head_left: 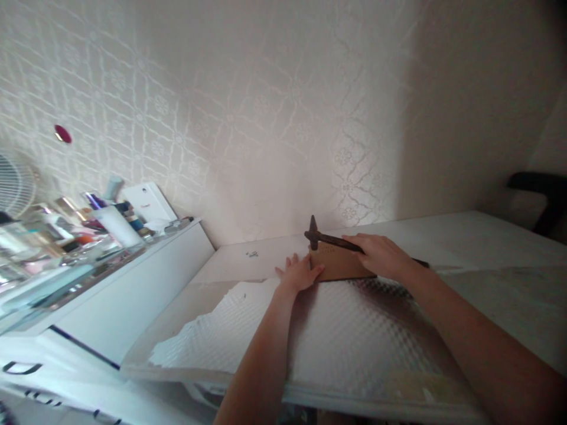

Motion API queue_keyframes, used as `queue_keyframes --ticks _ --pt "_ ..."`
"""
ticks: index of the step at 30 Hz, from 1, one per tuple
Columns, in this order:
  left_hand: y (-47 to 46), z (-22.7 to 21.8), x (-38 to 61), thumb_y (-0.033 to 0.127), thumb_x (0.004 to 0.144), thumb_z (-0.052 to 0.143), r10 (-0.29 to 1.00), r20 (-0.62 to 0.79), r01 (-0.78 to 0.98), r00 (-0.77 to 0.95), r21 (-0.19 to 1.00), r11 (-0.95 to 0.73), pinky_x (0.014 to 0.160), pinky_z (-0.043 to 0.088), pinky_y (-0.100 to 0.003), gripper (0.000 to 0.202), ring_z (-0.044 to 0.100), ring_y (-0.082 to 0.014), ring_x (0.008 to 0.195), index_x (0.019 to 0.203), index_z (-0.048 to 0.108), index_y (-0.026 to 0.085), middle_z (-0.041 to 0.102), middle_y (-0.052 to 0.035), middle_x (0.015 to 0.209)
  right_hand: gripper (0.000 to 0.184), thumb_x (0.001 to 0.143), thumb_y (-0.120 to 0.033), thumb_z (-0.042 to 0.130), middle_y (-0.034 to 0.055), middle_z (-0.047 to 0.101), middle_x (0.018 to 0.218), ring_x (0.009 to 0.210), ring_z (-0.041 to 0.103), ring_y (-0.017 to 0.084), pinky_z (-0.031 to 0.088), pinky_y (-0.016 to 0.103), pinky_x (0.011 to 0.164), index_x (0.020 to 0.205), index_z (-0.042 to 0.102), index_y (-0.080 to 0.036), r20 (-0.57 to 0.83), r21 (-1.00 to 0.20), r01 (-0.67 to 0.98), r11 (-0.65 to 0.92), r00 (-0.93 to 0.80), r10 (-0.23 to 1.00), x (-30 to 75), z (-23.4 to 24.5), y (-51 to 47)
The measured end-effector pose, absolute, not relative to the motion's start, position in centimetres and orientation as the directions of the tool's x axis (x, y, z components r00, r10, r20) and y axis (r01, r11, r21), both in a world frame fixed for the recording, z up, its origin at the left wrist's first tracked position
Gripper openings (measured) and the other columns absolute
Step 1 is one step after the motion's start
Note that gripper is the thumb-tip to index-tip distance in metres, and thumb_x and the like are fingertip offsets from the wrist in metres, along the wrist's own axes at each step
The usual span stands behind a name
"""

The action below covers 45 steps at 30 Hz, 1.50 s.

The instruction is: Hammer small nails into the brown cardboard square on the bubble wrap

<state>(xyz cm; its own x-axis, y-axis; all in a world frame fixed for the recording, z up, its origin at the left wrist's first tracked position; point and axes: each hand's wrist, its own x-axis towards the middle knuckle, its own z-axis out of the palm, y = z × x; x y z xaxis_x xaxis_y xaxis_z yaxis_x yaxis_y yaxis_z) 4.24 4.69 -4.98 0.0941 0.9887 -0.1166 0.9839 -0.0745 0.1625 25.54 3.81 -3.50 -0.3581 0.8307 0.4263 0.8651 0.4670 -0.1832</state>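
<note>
My right hand (376,254) is wrapped round the dark handle of a hammer (334,241). The hammer's head is over the far left part of a flat brown board (339,267), and I cannot tell whether it touches. Small marks or nail heads show along the board's far edge, too small to make out. At the board's left edge lies my left hand (297,275), fingers spread and thumb resting on the board. Beneath is a silvery, quilted-looking sheet (248,313). A few small metal pieces, perhaps nails (251,254), lie on the white tabletop (230,262) to the left.
A patterned wall (266,147) rises right behind the table. On the left, a white cabinet (146,301) carries many bottles (117,225) and a white box (150,202). A fan (15,183) is at the far left, a black chair part (543,195) at the far right.
</note>
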Motion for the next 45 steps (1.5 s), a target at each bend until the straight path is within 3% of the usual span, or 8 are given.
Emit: queue_keyframes --ticks 45 --pt "4.64 -5.01 4.24 0.073 0.074 0.020 0.990 -0.102 0.983 0.094 0.164 -0.077 0.092 0.012 -0.065 0.070 0.010 -0.0369 0.128 0.133 0.026 0.035 0.015 -0.0098 0.143 0.047 0.076 -0.011 0.042 0.0061 0.061 0.106 0.095 0.056 0.021 0.041 0.028 0.078 0.121 0.049 -0.021 0.428 -0.149 0.870 0.470 -0.372 0.824 25.48 -3.24 3.50"
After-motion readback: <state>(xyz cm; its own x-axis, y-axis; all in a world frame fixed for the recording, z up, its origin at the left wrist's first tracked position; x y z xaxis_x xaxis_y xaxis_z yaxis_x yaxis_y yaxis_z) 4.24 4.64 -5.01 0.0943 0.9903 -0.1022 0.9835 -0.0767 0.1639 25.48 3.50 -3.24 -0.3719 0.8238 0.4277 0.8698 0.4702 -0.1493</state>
